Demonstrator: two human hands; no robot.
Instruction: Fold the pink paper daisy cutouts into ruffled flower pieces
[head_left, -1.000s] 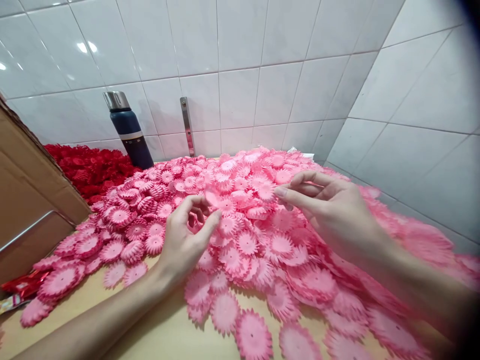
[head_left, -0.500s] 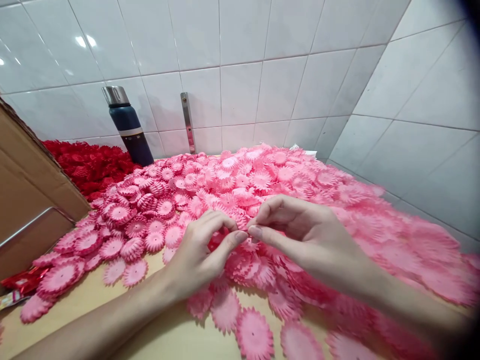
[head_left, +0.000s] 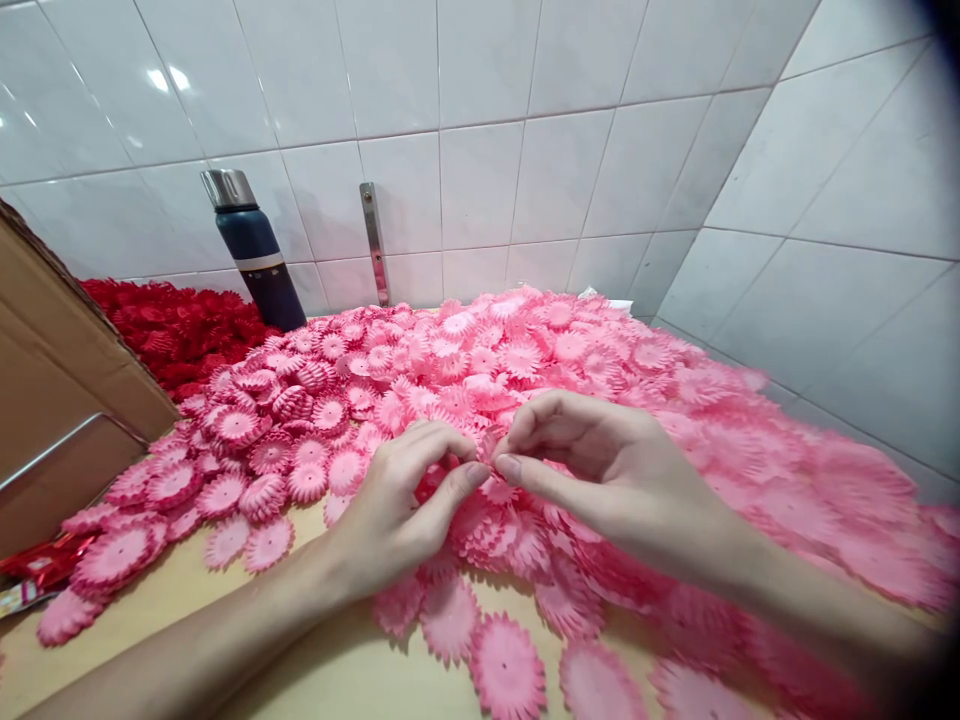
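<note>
My left hand [head_left: 409,500] is closed in a pinch, thumb against forefinger, just left of the middle of the view. Facing it, my right hand [head_left: 600,455] also pinches with thumb and forefinger. Their fingertips almost meet over a heap of pink scalloped flower pieces [head_left: 517,358]. Whatever lies between the fingers is too small or hidden to make out against the pink behind. Below the hands, a loose pink flower disc [head_left: 508,665] with a small dark centre hole lies flat on the pale yellow tabletop [head_left: 322,660].
A dark blue bottle [head_left: 259,255] with a steel cap stands by the tiled wall [head_left: 480,190]. Behind the cardboard box [head_left: 67,390] at left is a pile of red flower pieces [head_left: 180,330]. A red wrapper [head_left: 49,565] lies at the left edge. A metal strip [head_left: 373,240] leans upright.
Both hands stay almost in place, with a slightly wider gap between their fingertips. The whole view has shifted a little.
</note>
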